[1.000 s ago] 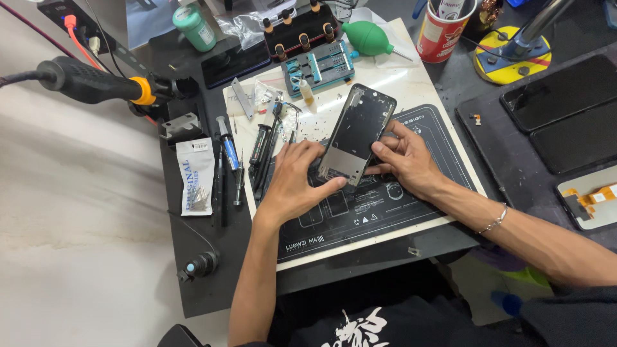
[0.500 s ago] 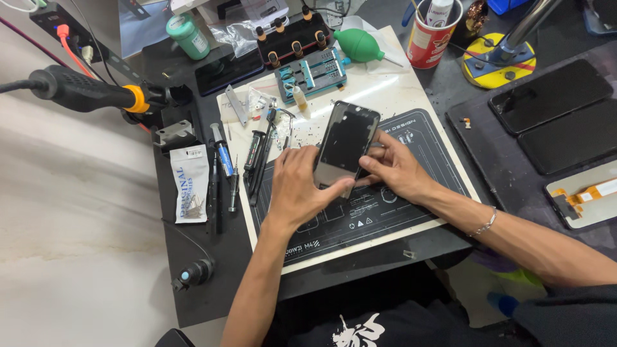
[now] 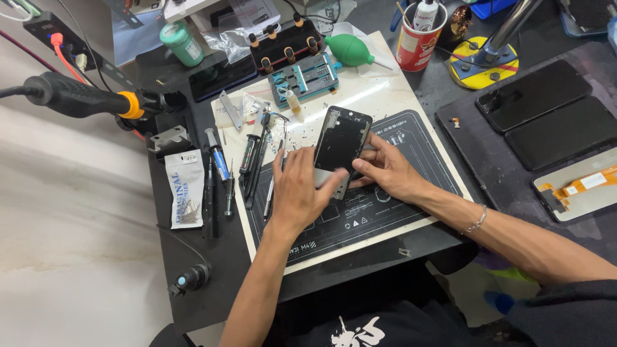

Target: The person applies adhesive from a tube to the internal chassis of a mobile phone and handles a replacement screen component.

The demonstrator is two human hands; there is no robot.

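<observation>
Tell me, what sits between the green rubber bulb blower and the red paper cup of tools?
In the head view, only a bare strip of the white work mat separates the green rubber bulb blower and the red paper cup; the blower's thin nozzle points toward the cup.

Ahead of me sit a green rubber air blower (image 3: 350, 50), a red paper cup (image 3: 419, 46) of tools and a blue metal clamping jig (image 3: 304, 78); a black-and-orange hot-air handle (image 3: 83, 99) rests at my left.

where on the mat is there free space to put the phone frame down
Bare room lies on the dark work mat right of the right hand, and on its near strip below the left hand. Crowded: the tools left of the phone frame, and the blue fixture behind it.
</observation>
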